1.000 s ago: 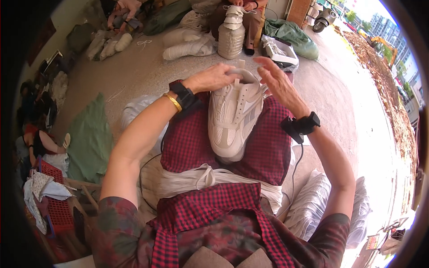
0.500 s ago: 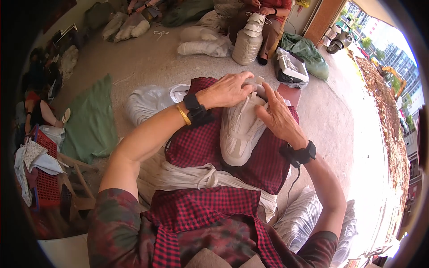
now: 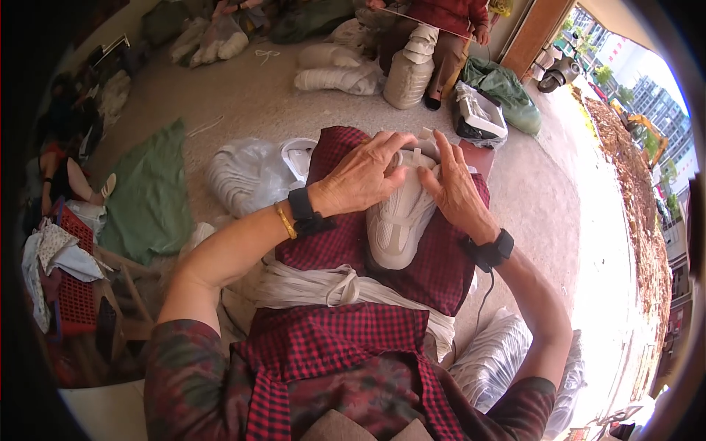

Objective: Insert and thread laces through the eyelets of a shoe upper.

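Note:
A pale beige-white sneaker (image 3: 398,234) rests on my lap over the red-and-black checked apron (image 3: 323,242), its toe pointing toward me. My left hand (image 3: 366,170) grips the left side of its collar, with the thumb near the tongue. Opposite it, my right hand (image 3: 457,189) grips the right side of the collar, thumb beside the tongue and fingers reaching over the heel end. My hands partly hide the opening and the lacing. A bundle of pale flat laces (image 3: 316,289) lies across my waist, nearer me than the toe.
Left of my knees sits a plastic bag of pale shoe parts (image 3: 246,176). Further off stand an open box (image 3: 482,114) and a large jar (image 3: 408,79), by a seated person (image 3: 441,18). A red basket (image 3: 77,294) is at left, wrapped bundles (image 3: 496,349) at lower right.
My left hand has shifted slightly down and left along the collar, its thumb now nearer the tongue. The shoe has barely moved. The seated person's hands have spread apart, stretching a cord.

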